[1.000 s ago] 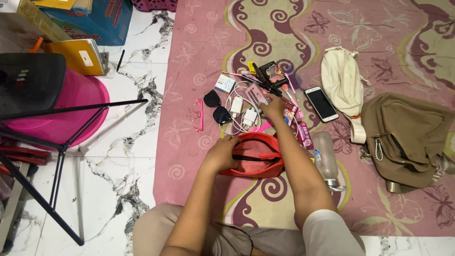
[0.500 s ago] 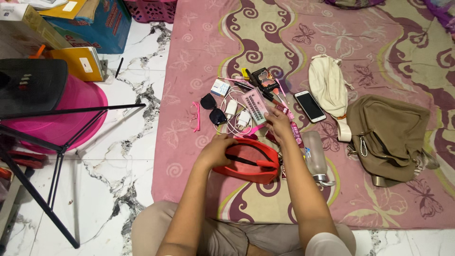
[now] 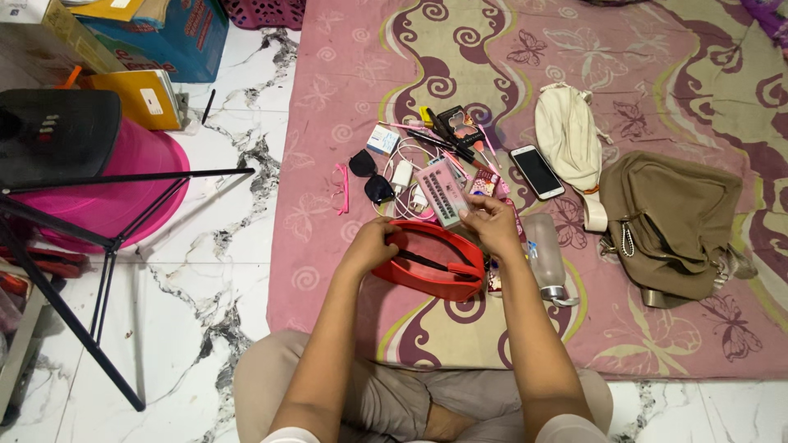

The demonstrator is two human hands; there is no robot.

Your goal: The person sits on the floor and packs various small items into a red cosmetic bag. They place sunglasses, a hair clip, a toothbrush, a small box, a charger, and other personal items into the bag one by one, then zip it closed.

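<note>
You sit at the near edge of a pink patterned mat (image 3: pixel 657 49) on a white marble floor (image 3: pixel 205 279), black tripod (image 3: pixel 90 271) to the left. Your left hand (image 3: pixel 371 246) grips the left rim of the red pouch (image 3: pixel 431 262), which rests on the mat just beyond your knees. Your right hand (image 3: pixel 492 223), fingers pinched, holds a pink lash tray (image 3: pixel 441 192) just above the pouch's far edge.

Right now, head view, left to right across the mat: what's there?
Pink glasses → black sunglasses → red pouch held by left hand → phone → cream bag → khaki backpack.
</note>
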